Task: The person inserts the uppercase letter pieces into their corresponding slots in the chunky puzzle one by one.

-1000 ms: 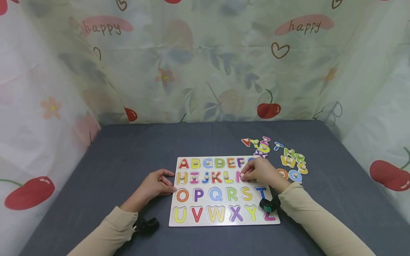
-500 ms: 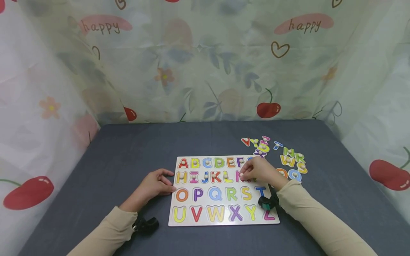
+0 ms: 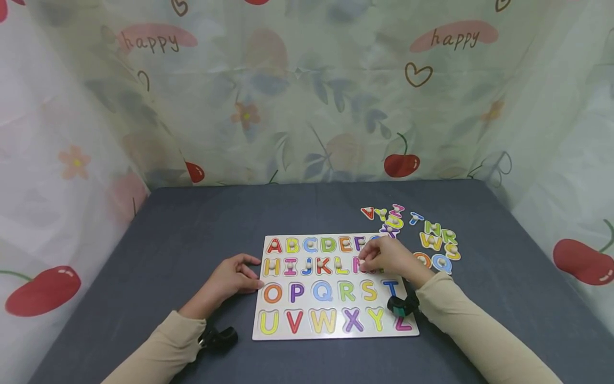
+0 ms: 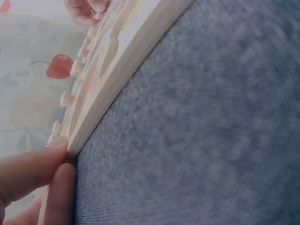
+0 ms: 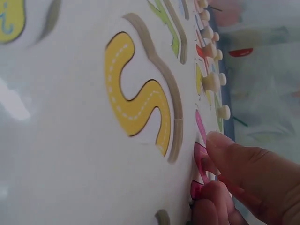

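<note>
A wooden alphabet puzzle board (image 3: 257, 320) lies flat on the dark grey table (image 3: 168, 240), with letter pieces seated in its top two rows. My left hand (image 3: 232, 277) rests at the board's left side, and its fingertips (image 4: 28, 171) touch the board's edge (image 4: 122, 65). Over the right end of the second row, my right hand (image 3: 388, 256) has its fingers (image 5: 243, 164) curled and pinches a pink letter piece (image 5: 200, 161). That piece lies just beyond the empty yellow S slot (image 5: 136, 98). The hand hides the slot beneath it.
Several loose letter pieces (image 3: 434, 242) lie in a heap on the table to the right of the board, behind my right hand. A patterned curtain (image 3: 307, 96) closes off the back and both sides. Black wrist cameras (image 3: 218, 337) sit on both sleeves.
</note>
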